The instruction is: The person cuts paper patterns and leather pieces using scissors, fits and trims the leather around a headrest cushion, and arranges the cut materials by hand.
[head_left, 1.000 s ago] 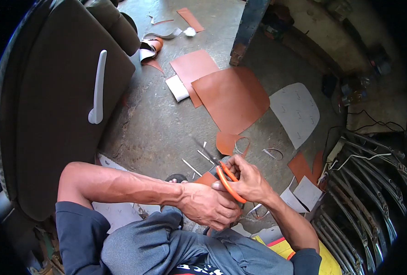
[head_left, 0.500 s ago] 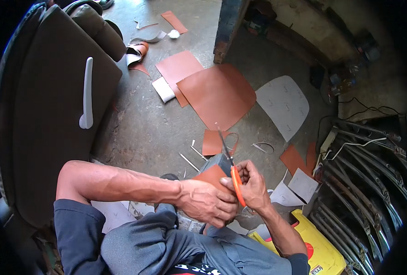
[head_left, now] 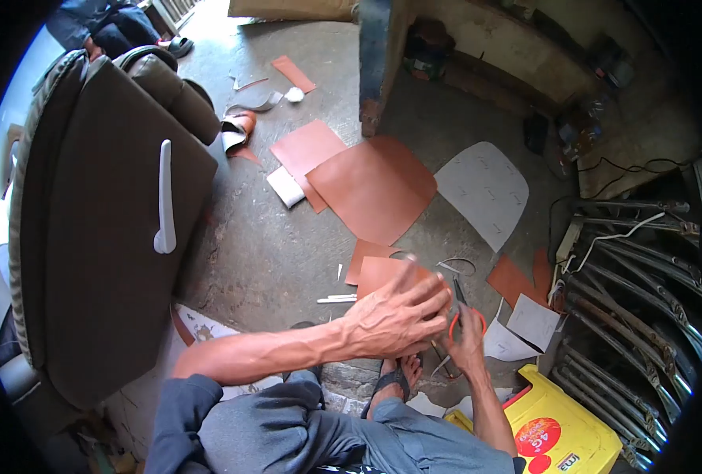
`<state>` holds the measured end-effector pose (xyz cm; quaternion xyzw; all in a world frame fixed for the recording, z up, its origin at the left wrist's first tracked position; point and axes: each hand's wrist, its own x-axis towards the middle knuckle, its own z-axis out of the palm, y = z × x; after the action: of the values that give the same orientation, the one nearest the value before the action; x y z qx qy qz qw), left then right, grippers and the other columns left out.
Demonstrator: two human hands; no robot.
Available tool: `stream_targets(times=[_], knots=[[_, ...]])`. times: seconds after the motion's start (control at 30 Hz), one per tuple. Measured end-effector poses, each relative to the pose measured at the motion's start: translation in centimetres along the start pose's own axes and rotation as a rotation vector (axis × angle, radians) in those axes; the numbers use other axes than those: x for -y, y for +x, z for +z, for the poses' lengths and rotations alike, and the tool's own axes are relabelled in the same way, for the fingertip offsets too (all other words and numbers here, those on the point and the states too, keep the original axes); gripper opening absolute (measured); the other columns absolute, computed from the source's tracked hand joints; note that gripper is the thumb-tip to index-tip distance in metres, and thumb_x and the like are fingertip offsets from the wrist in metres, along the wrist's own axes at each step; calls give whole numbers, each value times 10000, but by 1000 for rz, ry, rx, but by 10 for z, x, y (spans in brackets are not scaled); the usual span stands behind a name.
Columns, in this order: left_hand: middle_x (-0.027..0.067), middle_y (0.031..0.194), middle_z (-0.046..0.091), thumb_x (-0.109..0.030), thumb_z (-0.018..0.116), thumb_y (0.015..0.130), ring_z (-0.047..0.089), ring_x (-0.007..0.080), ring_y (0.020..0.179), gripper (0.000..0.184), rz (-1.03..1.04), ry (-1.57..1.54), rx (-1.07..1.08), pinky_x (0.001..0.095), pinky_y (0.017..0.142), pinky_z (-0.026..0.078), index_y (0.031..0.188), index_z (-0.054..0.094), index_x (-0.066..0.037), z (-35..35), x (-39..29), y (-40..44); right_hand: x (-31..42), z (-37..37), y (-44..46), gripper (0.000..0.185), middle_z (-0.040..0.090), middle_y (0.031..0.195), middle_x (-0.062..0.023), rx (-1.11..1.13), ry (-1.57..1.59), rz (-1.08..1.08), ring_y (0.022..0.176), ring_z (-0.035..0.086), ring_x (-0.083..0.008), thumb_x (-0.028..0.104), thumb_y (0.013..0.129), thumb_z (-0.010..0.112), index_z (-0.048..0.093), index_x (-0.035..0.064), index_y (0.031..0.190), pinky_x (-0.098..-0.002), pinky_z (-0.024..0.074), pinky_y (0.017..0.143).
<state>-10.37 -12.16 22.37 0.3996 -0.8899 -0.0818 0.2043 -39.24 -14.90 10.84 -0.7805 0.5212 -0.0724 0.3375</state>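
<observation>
My left hand (head_left: 398,312) is stretched out in the middle with its fingers spread, somewhat blurred. A reddish-brown leather piece (head_left: 376,272) lies behind its fingers; whether the thumb touches it is hidden. Just to the right, my right hand (head_left: 467,341) is closed on orange-handled scissors (head_left: 459,299), whose dark blades point up and away from me. Beyond the hands, a large brown leather panel (head_left: 378,189) overlaps a lighter piece (head_left: 307,146) on the floor. A pale rounded panel with pen marks (head_left: 485,189) lies beside them.
A dark upholstered seat with a white lever (head_left: 165,197) stands at left, and part of another person (head_left: 114,28) shows behind it. Metal frames (head_left: 623,300) are stacked at right, near a yellow box (head_left: 564,426). A post (head_left: 373,71) rises at the top.
My left hand has moved up and right, and its fingers have spread. The scissors have shifted right with my right hand. The view has tilted up, bringing the other person into sight.
</observation>
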Motion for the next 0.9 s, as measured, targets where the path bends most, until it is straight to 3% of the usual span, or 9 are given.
stream_targets(times=[0.1, 0.17, 0.2, 0.33, 0.4, 0.53, 0.63, 0.8, 0.9], knots=[[119, 1430, 525, -369, 700, 849, 457, 380, 1370, 449, -125, 38, 65, 679, 1127, 289, 1221, 585, -145, 1, -3, 7, 61, 0, 22, 1144, 311, 1552, -249, 81, 306, -236, 1453, 317, -408, 223, 661, 898, 223, 11, 1559, -464, 305, 1200], [119, 1432, 523, -356, 694, 855, 454, 376, 1375, 432, -101, -21, 39, 670, 1120, 301, 1219, 593, -146, 5, 0, 4, 65, 24, 35, 1184, 239, 1600, -214, 185, 601, -199, 1493, 244, -389, 306, 697, 890, 152, 26, 1579, -464, 259, 1223], [119, 1434, 520, -344, 688, 861, 451, 371, 1381, 415, -104, -70, 17, 661, 1113, 313, 1217, 602, -148, 4, 3, 2, 56, 34, 50, 1154, 318, 1564, -213, 49, 273, -400, 1469, 305, -385, 291, 703, 894, 176, 45, 1573, -456, 298, 1204], [157, 1349, 608, -179, 641, 901, 537, 376, 1307, 411, -211, -231, -157, 539, 1121, 372, 1293, 596, -65, -27, 21, -13, 87, 22, 58, 1063, 527, 1370, -202, -108, 405, -248, 1305, 493, -384, 305, 628, 943, 355, 30, 1469, -446, 398, 1114], [173, 1305, 635, -147, 550, 995, 589, 325, 1248, 333, -383, -573, -471, 421, 1072, 447, 1297, 585, -10, -28, 22, -32, 99, 11, 64, 1057, 524, 1348, -229, -174, 331, -160, 1258, 524, -370, 361, 595, 955, 400, -21, 1410, -444, 425, 1071], [73, 1123, 648, -248, 440, 1097, 594, 140, 1028, 334, -998, -1000, -735, 298, 925, 484, 1259, 583, 6, -23, 22, -72, 66, -7, 78, 1086, 554, 1287, -281, -328, 458, 137, 1226, 555, -381, 516, 590, 939, 438, -86, 1343, -457, 453, 1031], [36, 1052, 623, -309, 455, 1097, 558, 111, 948, 366, -1206, -1267, -805, 296, 852, 478, 1247, 586, -2, -8, 20, -85, 7, -31, 103, 1069, 561, 1310, -273, -516, 482, 275, 1246, 552, -361, 550, 625, 920, 440, -84, 1339, -442, 458, 1032], [40, 1025, 620, -324, 467, 1091, 536, 103, 939, 377, -1183, -1159, -573, 283, 836, 464, 1238, 586, 2, 11, 20, -98, -102, -111, 132, 769, 608, 1209, -245, -926, 592, 391, 1163, 587, -350, 409, 813, 822, 478, -83, 1294, -477, 464, 970], [22, 1024, 614, -328, 468, 1090, 517, 95, 940, 381, -1146, -1037, -425, 274, 848, 449, 1232, 598, 0, 17, 23, -98, -150, -119, 101, 651, 606, 1169, -279, -939, -126, 449, 1122, 580, -425, 404, 867, 739, 518, -58, 1271, -517, 447, 969]])
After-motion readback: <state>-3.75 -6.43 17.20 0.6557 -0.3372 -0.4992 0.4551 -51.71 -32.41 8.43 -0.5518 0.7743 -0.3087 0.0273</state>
